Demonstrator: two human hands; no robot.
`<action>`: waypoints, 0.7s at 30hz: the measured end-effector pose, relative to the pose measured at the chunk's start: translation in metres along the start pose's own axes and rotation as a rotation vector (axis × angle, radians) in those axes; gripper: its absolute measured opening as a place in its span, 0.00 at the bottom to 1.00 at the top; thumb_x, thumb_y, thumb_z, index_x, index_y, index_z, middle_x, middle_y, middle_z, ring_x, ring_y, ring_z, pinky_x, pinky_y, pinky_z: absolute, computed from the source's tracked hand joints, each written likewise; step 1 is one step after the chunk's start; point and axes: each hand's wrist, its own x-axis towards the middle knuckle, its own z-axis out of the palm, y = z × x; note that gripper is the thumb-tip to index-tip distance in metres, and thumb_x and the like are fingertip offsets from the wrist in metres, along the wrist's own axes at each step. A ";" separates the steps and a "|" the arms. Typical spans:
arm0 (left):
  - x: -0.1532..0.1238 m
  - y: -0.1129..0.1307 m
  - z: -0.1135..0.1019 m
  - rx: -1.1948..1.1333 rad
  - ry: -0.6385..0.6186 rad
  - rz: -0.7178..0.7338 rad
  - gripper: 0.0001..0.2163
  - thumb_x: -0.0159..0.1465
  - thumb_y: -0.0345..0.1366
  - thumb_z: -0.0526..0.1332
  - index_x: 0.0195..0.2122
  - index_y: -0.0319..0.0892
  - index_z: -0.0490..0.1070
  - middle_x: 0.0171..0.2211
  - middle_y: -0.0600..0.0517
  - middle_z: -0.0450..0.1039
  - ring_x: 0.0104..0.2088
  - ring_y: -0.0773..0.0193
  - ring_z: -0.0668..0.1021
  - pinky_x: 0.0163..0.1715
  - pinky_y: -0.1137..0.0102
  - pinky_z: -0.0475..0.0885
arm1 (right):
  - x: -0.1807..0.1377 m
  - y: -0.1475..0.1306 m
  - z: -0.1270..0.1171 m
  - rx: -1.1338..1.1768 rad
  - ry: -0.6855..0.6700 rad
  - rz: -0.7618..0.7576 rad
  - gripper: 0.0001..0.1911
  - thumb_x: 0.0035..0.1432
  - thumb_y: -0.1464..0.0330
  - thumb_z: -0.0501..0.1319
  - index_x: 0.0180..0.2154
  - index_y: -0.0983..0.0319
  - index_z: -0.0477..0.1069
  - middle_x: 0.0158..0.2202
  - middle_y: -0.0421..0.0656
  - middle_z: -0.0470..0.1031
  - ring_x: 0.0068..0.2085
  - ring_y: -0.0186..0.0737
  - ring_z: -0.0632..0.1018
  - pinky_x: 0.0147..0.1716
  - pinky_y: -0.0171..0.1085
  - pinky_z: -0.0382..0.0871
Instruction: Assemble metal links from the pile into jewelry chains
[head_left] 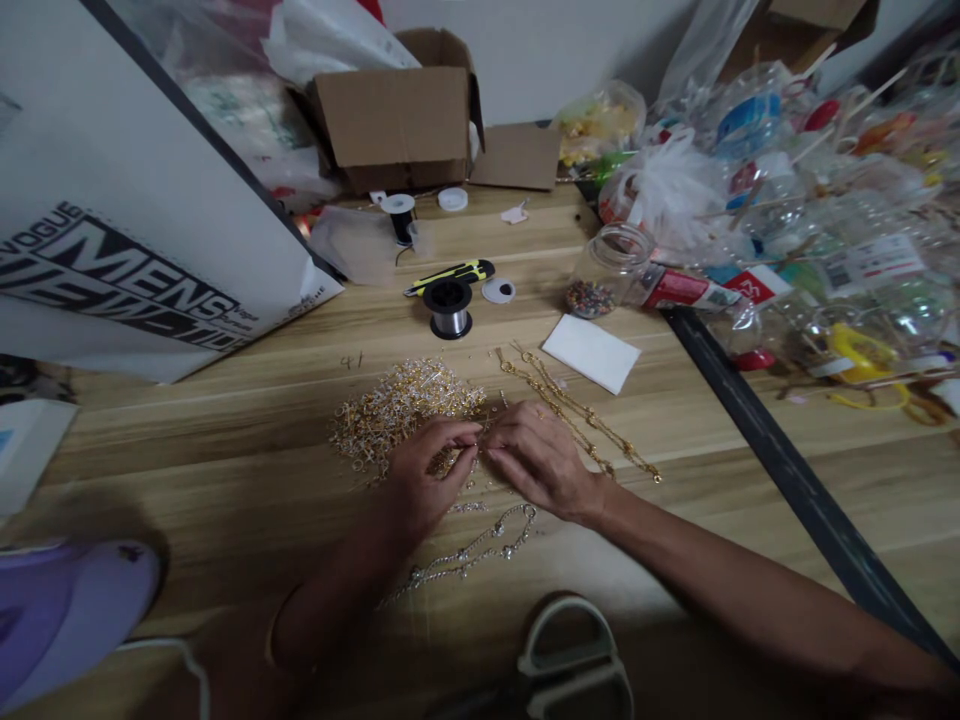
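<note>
My left hand [427, 478] and my right hand [541, 455] meet at their fingertips over the wooden table, both closed in a pinch. Whatever sits between them is too small to make out. Just beyond my left hand spreads a pile of gold and silver jewelry findings [405, 400]. To the right of my right hand lie gold chains [570, 405] with small ornaments. A silver chain [465, 555] curves across the wood on the near side of my hands. Loose small bits are scattered around the fingertips.
Behind the pile stand a wire spool [450, 312], a yellow-black utility knife [457, 275] and a bead jar [604, 270]. A white pad [591, 353] lies right of them. Scissors [574, 655] lie at the near edge. Plastic bottles [780, 180] crowd the right; a white box [127, 200] stands left.
</note>
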 end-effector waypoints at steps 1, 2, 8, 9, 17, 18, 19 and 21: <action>0.000 0.000 0.000 -0.001 0.005 0.005 0.09 0.55 0.24 0.60 0.36 0.40 0.72 0.29 0.52 0.76 0.29 0.69 0.78 0.32 0.76 0.74 | -0.001 0.000 0.000 0.002 0.000 -0.003 0.03 0.60 0.73 0.56 0.37 0.63 0.67 0.33 0.44 0.74 0.36 0.38 0.71 0.37 0.39 0.65; 0.000 0.000 0.000 -0.005 0.008 0.009 0.09 0.55 0.24 0.60 0.36 0.40 0.73 0.30 0.52 0.76 0.29 0.69 0.78 0.32 0.76 0.74 | -0.001 0.001 0.001 0.001 -0.004 -0.005 0.03 0.60 0.73 0.56 0.37 0.63 0.67 0.34 0.44 0.74 0.36 0.38 0.71 0.37 0.39 0.65; -0.001 -0.001 0.001 -0.040 0.007 -0.010 0.09 0.55 0.24 0.60 0.36 0.40 0.73 0.31 0.51 0.76 0.30 0.68 0.78 0.32 0.75 0.74 | -0.003 0.002 0.002 -0.034 -0.018 -0.012 0.03 0.60 0.72 0.56 0.37 0.63 0.67 0.34 0.44 0.73 0.37 0.39 0.71 0.37 0.40 0.64; -0.002 -0.001 0.002 -0.039 0.007 -0.008 0.08 0.56 0.24 0.60 0.36 0.40 0.73 0.31 0.51 0.76 0.30 0.68 0.78 0.33 0.75 0.74 | -0.003 0.002 0.002 -0.038 -0.023 -0.009 0.03 0.60 0.72 0.56 0.37 0.63 0.67 0.34 0.44 0.73 0.37 0.39 0.70 0.37 0.39 0.64; -0.001 -0.001 0.002 -0.024 0.006 0.006 0.09 0.56 0.24 0.60 0.36 0.41 0.73 0.30 0.51 0.76 0.30 0.68 0.78 0.33 0.74 0.74 | -0.003 0.001 0.001 -0.049 -0.028 -0.014 0.04 0.61 0.72 0.56 0.38 0.64 0.67 0.34 0.45 0.73 0.37 0.39 0.71 0.37 0.40 0.64; -0.001 0.000 0.002 -0.025 0.004 0.008 0.09 0.56 0.24 0.60 0.36 0.41 0.73 0.30 0.51 0.76 0.30 0.68 0.78 0.32 0.74 0.74 | -0.003 0.001 0.001 -0.047 -0.029 -0.014 0.04 0.61 0.72 0.56 0.38 0.64 0.68 0.34 0.45 0.74 0.37 0.39 0.71 0.37 0.40 0.64; -0.001 0.000 0.002 -0.028 0.005 0.016 0.09 0.56 0.24 0.60 0.36 0.40 0.73 0.30 0.51 0.76 0.30 0.68 0.77 0.32 0.74 0.74 | -0.003 0.001 0.001 -0.044 -0.031 -0.014 0.04 0.61 0.72 0.56 0.38 0.64 0.68 0.34 0.45 0.73 0.37 0.39 0.71 0.37 0.39 0.64; -0.001 0.001 0.002 -0.032 0.007 0.036 0.08 0.56 0.23 0.60 0.36 0.40 0.72 0.30 0.51 0.75 0.30 0.69 0.77 0.32 0.75 0.74 | -0.003 0.002 0.001 -0.043 -0.036 -0.011 0.04 0.61 0.72 0.56 0.38 0.64 0.68 0.34 0.45 0.73 0.37 0.39 0.71 0.37 0.40 0.64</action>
